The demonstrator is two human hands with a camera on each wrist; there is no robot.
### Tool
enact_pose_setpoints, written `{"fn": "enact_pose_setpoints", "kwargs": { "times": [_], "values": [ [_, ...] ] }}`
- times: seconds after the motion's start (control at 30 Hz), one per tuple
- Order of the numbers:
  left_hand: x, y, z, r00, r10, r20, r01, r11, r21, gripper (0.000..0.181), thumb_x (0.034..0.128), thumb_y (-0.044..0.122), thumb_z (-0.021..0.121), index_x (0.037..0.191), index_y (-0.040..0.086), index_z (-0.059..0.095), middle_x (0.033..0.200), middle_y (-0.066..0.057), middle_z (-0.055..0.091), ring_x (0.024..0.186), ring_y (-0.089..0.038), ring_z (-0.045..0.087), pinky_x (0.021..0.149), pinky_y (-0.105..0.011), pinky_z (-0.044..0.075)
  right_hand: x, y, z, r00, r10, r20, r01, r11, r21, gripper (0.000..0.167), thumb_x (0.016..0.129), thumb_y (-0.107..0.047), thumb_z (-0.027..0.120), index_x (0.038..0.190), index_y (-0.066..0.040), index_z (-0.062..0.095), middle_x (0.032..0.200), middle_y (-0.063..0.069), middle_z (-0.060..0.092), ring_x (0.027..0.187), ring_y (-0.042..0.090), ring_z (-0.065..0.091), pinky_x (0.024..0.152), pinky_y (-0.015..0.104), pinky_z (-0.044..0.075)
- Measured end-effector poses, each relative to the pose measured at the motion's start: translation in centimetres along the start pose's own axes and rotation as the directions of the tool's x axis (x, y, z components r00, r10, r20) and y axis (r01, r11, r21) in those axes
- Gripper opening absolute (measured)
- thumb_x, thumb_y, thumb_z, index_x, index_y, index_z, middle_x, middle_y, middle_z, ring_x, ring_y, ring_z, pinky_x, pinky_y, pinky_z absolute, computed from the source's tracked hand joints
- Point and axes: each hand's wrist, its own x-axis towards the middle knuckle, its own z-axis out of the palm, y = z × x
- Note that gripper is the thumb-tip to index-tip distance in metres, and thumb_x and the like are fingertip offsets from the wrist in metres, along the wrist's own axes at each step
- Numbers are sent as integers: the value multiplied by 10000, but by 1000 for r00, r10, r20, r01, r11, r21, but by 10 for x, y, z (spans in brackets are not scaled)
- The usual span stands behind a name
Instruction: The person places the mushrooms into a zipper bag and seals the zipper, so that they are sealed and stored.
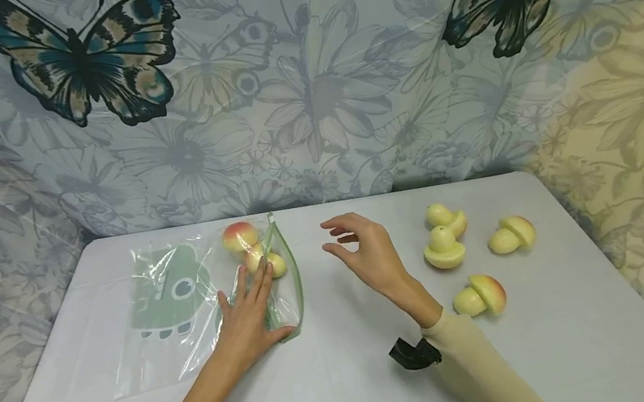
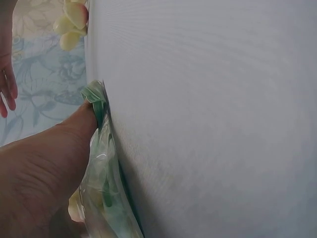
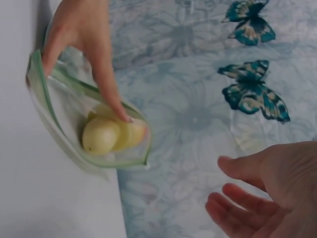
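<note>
A clear zip bag [image 1: 131, 367] with a green dinosaur print and green zip edge lies on the left of the table, its mouth facing right and parted. Yellow mushroom-shaped pieces [image 1: 240, 235], some blushed red, sit inside near the mouth; another side of a piece [image 3: 100, 136] shows through the opening. My left hand [image 1: 248, 322] rests on the bag by the mouth, fingers spread and fairly straight, thumb at the green edge [image 2: 101, 99]. To the right of the mouth my right hand [image 1: 370, 253] hovers with fingers loosely bent, holding nothing.
Several more mushroom-shaped pieces [image 1: 469, 301] are spread on the right of the white table [image 1: 356, 396], beyond my right forearm. Behind the table's far edge hangs a flowered cloth [image 1: 317, 101] with butterflies. Each wrist carries a black camera [image 1: 415, 353].
</note>
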Motion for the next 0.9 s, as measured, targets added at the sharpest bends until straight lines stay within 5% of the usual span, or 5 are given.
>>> {"fn": "enact_pose_setpoints", "kwargs": {
  "times": [0.27,0.9],
  "values": [
    [-1,-1,1,1000,2,4,-2,1000,-6,1195,677,540,839,1570,81,192,1641,-48,137,1473,-420,110,971,-815,187,-8,7,-25,998,54,-14,-55,996,-69,590,782,-99,826,1314,-8,588,1430,203,455,1321,331,453,979,466,483],
    [-1,-1,2,1000,8,-6,-8,1000,-9,1200,678,548,834,1571,81,183,1642,-48,129,1475,-415,109,973,-814,185,-60,47,-88,996,70,-57,-81,971,-223,613,745,-28,836,1300,14,579,1404,212,480,1278,414,466,972,560,415]
  ]
}}
